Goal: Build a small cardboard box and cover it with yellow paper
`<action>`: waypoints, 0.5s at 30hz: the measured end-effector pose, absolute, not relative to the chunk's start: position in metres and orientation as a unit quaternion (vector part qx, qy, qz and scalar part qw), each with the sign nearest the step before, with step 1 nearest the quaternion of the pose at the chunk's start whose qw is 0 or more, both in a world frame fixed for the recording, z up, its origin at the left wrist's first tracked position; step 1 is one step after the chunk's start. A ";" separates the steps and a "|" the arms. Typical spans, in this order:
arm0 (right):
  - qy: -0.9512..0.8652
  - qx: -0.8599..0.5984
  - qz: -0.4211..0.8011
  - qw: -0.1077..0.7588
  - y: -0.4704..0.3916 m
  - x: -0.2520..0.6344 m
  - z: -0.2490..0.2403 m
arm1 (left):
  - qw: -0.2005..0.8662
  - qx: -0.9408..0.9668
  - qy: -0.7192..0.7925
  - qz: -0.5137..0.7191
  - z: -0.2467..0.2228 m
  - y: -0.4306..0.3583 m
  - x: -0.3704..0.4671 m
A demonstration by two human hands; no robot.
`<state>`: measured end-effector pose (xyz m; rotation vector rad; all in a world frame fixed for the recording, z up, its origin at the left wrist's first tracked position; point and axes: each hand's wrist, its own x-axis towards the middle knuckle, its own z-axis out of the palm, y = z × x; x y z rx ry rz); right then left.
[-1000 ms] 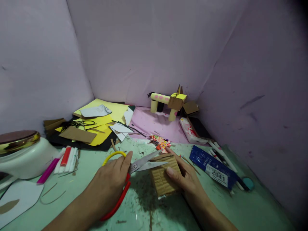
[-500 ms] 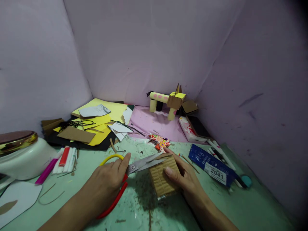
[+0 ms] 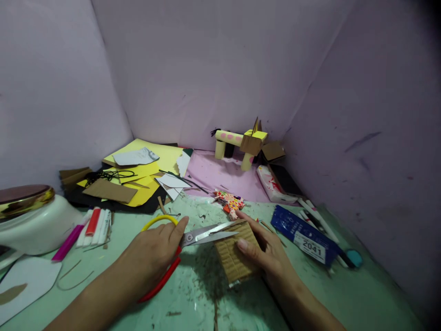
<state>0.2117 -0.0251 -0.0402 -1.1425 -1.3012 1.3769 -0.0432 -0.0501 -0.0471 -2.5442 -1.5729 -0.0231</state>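
Note:
My left hand [image 3: 155, 250] is closed round the scissors [image 3: 189, 238], which have one yellow and one red handle. Their blades point right and lie slightly parted at the upper edge of a brown corrugated cardboard piece [image 3: 237, 259]. That piece is pinched in my right hand [image 3: 260, 250], thumb on its front face and the other fingers behind it. A patterned paper piece [image 3: 229, 201] with colourful spots lies just beyond my right fingertips.
At the back stands a yellow cardboard animal [image 3: 234, 140] with pink spots. Yellow and black paper [image 3: 143, 188], markers [image 3: 98, 227] and a white lidded object [image 3: 41, 225] are on the left. A blue packet [image 3: 303, 236] and pens [image 3: 319, 219] lie right.
The scissor blades have shifted slightly and lie a little closer together at the cardboard edge. Both hands keep their hold, and the camera view has moved slightly.

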 end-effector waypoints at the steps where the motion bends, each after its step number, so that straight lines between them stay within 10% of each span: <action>1: -0.523 -0.461 0.560 0.447 -0.025 0.212 -0.039 | 0.076 -0.848 -0.524 -0.011 -0.048 -0.050 -0.044; 15: -0.590 -0.458 0.494 0.445 -0.024 0.214 -0.042 | 0.049 -0.850 -0.524 -0.011 -0.048 -0.054 -0.036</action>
